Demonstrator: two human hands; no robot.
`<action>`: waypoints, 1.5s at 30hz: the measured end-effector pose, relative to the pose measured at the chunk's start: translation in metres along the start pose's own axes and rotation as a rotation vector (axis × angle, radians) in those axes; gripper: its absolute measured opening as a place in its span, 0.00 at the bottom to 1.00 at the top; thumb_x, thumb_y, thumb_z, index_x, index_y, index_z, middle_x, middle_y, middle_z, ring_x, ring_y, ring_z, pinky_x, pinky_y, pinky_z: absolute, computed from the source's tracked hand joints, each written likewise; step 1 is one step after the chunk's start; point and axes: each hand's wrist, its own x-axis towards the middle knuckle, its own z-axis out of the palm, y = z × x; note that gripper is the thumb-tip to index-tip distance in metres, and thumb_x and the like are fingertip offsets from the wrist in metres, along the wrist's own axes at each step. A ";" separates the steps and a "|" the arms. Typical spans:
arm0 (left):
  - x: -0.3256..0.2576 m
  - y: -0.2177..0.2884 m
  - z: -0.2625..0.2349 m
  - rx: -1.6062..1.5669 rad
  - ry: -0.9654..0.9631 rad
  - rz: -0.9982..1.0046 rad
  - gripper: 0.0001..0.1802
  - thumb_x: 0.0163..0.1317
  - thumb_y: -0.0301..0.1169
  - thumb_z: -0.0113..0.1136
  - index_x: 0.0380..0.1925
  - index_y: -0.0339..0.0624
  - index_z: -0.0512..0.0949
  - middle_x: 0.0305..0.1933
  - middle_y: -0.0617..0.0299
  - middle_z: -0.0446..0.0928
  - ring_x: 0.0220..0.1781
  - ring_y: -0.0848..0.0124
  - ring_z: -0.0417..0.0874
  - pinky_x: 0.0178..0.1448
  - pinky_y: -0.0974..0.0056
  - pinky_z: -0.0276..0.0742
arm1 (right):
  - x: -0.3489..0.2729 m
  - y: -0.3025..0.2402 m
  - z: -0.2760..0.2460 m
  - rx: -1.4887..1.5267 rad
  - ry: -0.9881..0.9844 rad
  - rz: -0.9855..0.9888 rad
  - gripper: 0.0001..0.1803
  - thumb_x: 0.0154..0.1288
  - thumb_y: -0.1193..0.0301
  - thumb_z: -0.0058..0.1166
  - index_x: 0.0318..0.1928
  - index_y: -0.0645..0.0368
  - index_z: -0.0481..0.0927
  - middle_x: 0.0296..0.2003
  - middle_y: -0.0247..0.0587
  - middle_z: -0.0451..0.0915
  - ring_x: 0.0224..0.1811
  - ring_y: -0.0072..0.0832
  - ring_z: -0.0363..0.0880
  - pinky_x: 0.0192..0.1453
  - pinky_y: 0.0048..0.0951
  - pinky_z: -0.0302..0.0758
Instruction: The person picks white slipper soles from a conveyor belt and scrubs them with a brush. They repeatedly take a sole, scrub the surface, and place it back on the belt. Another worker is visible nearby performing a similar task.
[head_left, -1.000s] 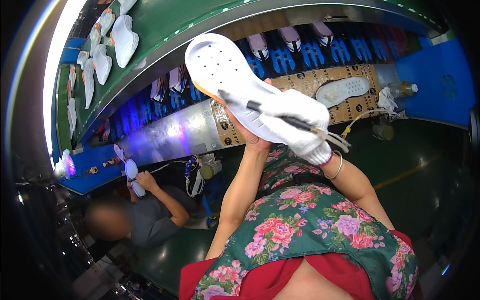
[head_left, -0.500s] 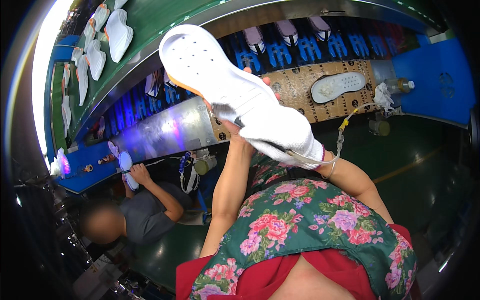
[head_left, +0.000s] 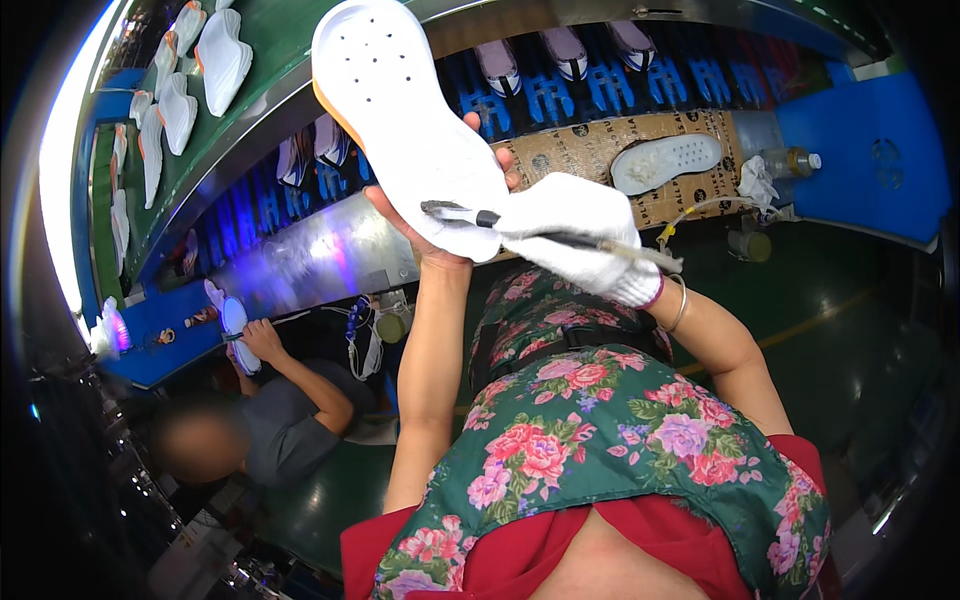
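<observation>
A white shoe sole [head_left: 385,120] with small holes at its far end and an orange side edge lies across my bare left hand [head_left: 428,235]. That hand grips it from below, with fingertips showing past its right edge and the thumb at its left. My right hand [head_left: 575,225], in a white knit glove, is closed round a brush [head_left: 455,212] with a black band. The brush's dark-tipped bristles lie over the near end of the sole; whether they touch is hard to tell. A thin hose runs along the gloved hand.
Printed cardboard [head_left: 580,150] carries another sole [head_left: 668,163] with whitish bits in it. A bottle [head_left: 790,162] and crumpled white cloth [head_left: 757,183] are at the right. Shoes [head_left: 565,52] ride behind on blue holders; white soles [head_left: 222,60] lie on a green shelf. A co-worker [head_left: 290,410] handles a sole at left.
The held sole has shifted away and slightly left, its near end now in sight. My gloved hand has moved off the sole's middle toward its near right edge, showing more of the brush.
</observation>
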 end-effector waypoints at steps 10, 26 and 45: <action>0.005 0.018 0.001 0.062 -0.091 -0.087 0.63 0.50 0.79 0.55 0.72 0.41 0.60 0.61 0.43 0.73 0.42 0.46 0.76 0.43 0.47 0.70 | 0.002 -0.005 0.002 -0.066 -0.069 -0.159 0.10 0.55 0.76 0.70 0.40 0.57 0.89 0.38 0.42 0.88 0.37 0.33 0.87 0.42 0.31 0.82; 0.018 0.043 0.019 0.276 -0.014 -0.267 0.61 0.50 0.75 0.59 0.70 0.35 0.63 0.55 0.32 0.74 0.37 0.44 0.79 0.36 0.50 0.72 | -0.021 -0.008 0.011 -0.237 -0.274 -0.404 0.19 0.59 0.74 0.66 0.52 0.47 0.86 0.48 0.39 0.86 0.45 0.38 0.86 0.48 0.36 0.82; 0.011 0.037 0.011 0.226 0.021 -0.185 0.63 0.48 0.78 0.55 0.68 0.33 0.66 0.52 0.37 0.75 0.38 0.45 0.79 0.37 0.50 0.72 | -0.021 -0.025 0.014 0.337 -0.172 0.234 0.10 0.57 0.77 0.70 0.42 0.60 0.88 0.41 0.40 0.88 0.42 0.27 0.87 0.48 0.29 0.82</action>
